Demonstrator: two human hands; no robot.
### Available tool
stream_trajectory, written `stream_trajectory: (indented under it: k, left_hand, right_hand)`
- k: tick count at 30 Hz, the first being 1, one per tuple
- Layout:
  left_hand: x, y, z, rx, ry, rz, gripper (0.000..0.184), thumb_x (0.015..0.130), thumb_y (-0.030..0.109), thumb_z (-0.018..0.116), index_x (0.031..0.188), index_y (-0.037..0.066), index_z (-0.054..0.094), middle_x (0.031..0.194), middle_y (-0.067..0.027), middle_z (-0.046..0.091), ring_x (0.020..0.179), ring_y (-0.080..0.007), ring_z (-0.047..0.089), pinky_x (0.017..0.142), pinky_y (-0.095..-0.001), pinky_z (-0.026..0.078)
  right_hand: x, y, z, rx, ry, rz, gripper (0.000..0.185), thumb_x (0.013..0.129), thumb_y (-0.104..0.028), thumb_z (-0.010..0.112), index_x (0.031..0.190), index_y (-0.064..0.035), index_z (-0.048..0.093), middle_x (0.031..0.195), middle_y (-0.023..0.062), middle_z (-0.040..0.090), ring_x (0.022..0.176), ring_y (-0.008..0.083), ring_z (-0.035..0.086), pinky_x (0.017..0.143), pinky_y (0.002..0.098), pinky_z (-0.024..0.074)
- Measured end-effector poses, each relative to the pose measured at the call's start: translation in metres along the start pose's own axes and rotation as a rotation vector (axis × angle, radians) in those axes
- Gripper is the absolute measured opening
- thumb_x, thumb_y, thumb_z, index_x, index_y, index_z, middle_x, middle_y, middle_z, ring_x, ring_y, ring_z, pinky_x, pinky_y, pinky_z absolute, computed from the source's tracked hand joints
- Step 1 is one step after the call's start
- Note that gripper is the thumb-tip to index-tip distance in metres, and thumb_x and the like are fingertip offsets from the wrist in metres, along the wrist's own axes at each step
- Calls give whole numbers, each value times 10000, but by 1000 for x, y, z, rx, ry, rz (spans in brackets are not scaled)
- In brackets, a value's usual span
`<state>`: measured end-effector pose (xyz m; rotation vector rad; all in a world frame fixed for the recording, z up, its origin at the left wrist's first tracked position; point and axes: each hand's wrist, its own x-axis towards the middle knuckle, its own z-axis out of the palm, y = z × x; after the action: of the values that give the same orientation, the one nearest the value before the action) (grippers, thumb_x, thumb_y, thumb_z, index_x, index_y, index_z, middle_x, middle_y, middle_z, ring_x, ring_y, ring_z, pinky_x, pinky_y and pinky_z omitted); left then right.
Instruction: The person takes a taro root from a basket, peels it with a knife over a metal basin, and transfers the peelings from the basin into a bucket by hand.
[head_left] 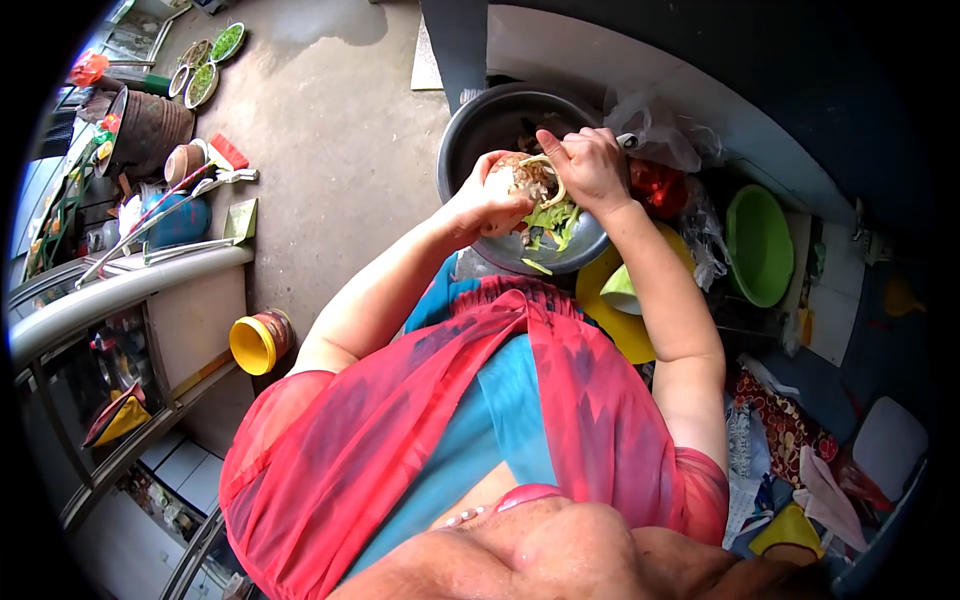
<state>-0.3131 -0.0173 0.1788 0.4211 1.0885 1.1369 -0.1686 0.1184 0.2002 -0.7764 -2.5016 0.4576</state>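
Observation:
My left hand (493,200) is wrapped round a rough, brown-and-white root vegetable (532,180), held over a large grey basin (447,150). Close on its right, my right hand (592,170) is closed with the thumb stretched out. A small handle end (627,141) pokes out past its knuckles; the rest of that tool is hidden, so I cannot tell its kind. Between the hands a pale curved strip (556,185) hangs by the vegetable. Green peelings (550,228) lie in the basin below, partly covered by the hands.
Right of the basin are a clear plastic bag (655,130), a red bag (660,188) and a green bowl (760,245). A yellow basin (630,335) sits under my right forearm. On the left stand a yellow bucket (255,345) and a red brush (228,152).

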Motion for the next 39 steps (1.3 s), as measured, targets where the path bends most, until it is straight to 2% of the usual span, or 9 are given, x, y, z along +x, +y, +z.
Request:
stream_trajectory:
  k: [6,8,11,18,22,24,30,35,39]
  left_hand:
    - [11,-15,-11,158,7,38,838,638,74,801,1340,134,347,1208,-82,512,1038,-193,568,736,-325,554]
    - [6,-18,-15,226,-32,94,831,625,60,801,1325,138,360,1205,-78,517,1037,-189,561,736,-325,548]
    - [-4,-3,-2,173,-21,64,839,612,75,805,1321,135,361,1205,-68,517,1008,-187,566,699,-328,547]
    - [4,-3,-3,288,27,-103,871,634,116,815,1352,133,324,1127,-87,537,812,-159,602,644,-326,546]
    - [8,-19,-11,378,-67,124,831,620,96,817,1323,111,374,1161,-82,530,999,-186,567,758,-329,531]
    - [6,-12,-5,319,-32,77,816,614,94,818,1309,107,392,1178,-82,530,1064,-191,545,801,-326,519]
    - [16,-14,-12,220,72,-15,852,634,106,808,1345,115,339,1120,-83,548,921,-166,603,730,-307,537]
    - [5,-5,-12,104,-110,-15,793,656,86,791,1326,120,367,1215,-76,504,1049,-182,558,755,-315,544]
    - [3,-2,-7,94,-18,-18,799,660,97,792,1330,112,356,1197,-78,511,998,-186,580,738,-332,552]
  right_hand:
    - [-2,-8,6,-192,34,-218,447,905,-328,566,528,-97,637,592,65,620,621,238,607,698,386,421]
    - [0,27,11,-401,-10,-165,439,900,-317,568,520,-110,637,596,57,624,623,244,608,693,395,420]
    - [-15,67,20,-351,36,-40,415,899,-301,579,534,-111,631,596,45,618,629,239,604,671,400,419]
    - [3,-17,4,-192,68,-339,364,850,-236,623,512,-105,590,601,17,591,626,197,564,683,340,428]
    - [0,50,21,-360,34,-207,390,865,-273,596,513,-107,607,596,36,623,630,214,599,707,383,427]
    - [-10,70,22,-360,38,-66,409,887,-297,583,527,-106,627,606,46,626,641,228,600,695,400,422]
    - [2,-8,7,-171,90,-212,433,890,-279,591,503,-84,604,602,36,617,631,219,576,702,370,425]
    - [-5,55,20,-416,9,-116,424,901,-276,558,524,-100,643,602,48,642,638,215,588,718,380,414]
    - [-9,52,13,-302,127,-47,417,887,-258,578,507,-89,613,597,49,631,631,223,584,684,391,414]
